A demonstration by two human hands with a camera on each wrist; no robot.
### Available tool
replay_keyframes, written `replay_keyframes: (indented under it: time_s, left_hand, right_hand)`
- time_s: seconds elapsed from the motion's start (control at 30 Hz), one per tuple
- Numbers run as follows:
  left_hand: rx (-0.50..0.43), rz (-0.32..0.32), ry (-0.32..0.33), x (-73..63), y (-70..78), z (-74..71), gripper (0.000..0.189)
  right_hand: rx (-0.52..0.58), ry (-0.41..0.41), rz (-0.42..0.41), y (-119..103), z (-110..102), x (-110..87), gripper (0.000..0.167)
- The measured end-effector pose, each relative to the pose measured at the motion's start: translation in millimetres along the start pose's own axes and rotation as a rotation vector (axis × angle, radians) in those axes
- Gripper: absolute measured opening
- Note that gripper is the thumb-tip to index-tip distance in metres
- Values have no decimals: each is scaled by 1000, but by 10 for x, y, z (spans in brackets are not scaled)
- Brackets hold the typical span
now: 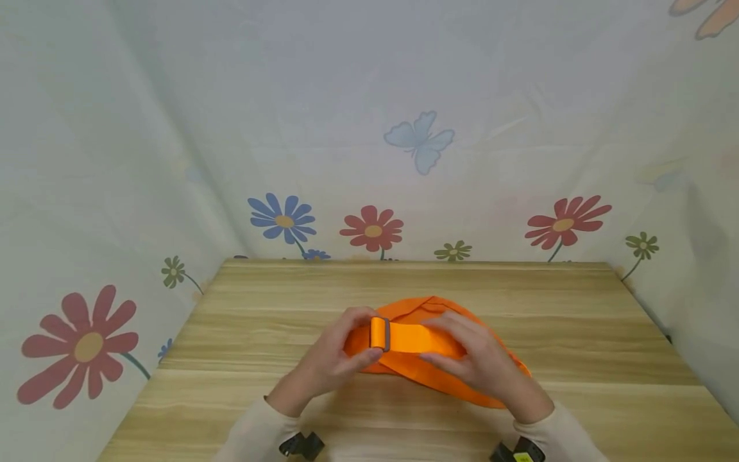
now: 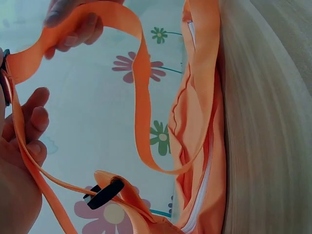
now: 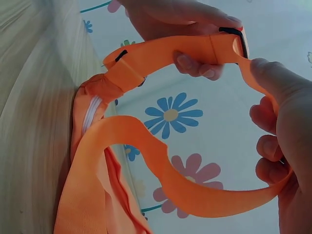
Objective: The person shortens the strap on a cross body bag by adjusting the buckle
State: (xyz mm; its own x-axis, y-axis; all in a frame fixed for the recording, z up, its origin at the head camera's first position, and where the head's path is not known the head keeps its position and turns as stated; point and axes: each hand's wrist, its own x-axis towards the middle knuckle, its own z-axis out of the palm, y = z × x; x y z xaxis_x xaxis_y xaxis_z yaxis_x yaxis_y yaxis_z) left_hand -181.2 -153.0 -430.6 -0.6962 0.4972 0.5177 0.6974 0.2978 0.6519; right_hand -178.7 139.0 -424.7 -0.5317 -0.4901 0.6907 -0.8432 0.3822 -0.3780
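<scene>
An orange fabric bag [image 1: 435,383] with a white zipper [image 3: 91,113] rests on the table. Its orange webbing strap [image 1: 410,338] is lifted above it, threaded through a dark slider buckle [image 1: 387,334]. My left hand [image 1: 335,354] grips the strap at this buckle, its thumb at the lower edge. On the other side, my right hand [image 1: 485,356] pinches the strap between thumb and fingers. In the right wrist view the strap's slack [image 3: 195,201] loops down from the right hand. A second dark buckle [image 2: 104,194] sits lower on the strap in the left wrist view.
The wood-grain table [image 1: 277,289] extends around the bag, its far edge meeting a pale curtain [image 1: 323,96] printed with flowers and butterflies. Similar fabric hangs along both sides. A dark wrist device [image 1: 303,445] shows by the left sleeve, another [image 1: 519,450] by the right.
</scene>
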Motion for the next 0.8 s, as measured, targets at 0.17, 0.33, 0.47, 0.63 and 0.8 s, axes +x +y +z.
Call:
replay_keyframes:
  time_s: [0.17, 0.33, 0.47, 0.63, 0.8]
  left_hand:
    - [-61, -18, -16, 10, 1, 22, 49]
    - [-53, -53, -41, 23, 26, 29, 50]
    - [-46, -93, -57, 26, 30, 29, 51]
    - [-68, -103, -62, 10, 8, 43, 50]
    - [-106, -86, -55, -1, 17, 57, 51]
  right_hand:
    - [46, 45, -51, -1, 40, 17, 41]
    - [73, 75, -30, -7, 76, 12, 39]
    - [79, 86, -7, -25, 95, 15, 39]
    - [98, 140, -37, -39, 132, 26, 43]
    - [209, 168, -40, -61, 175, 30, 42]
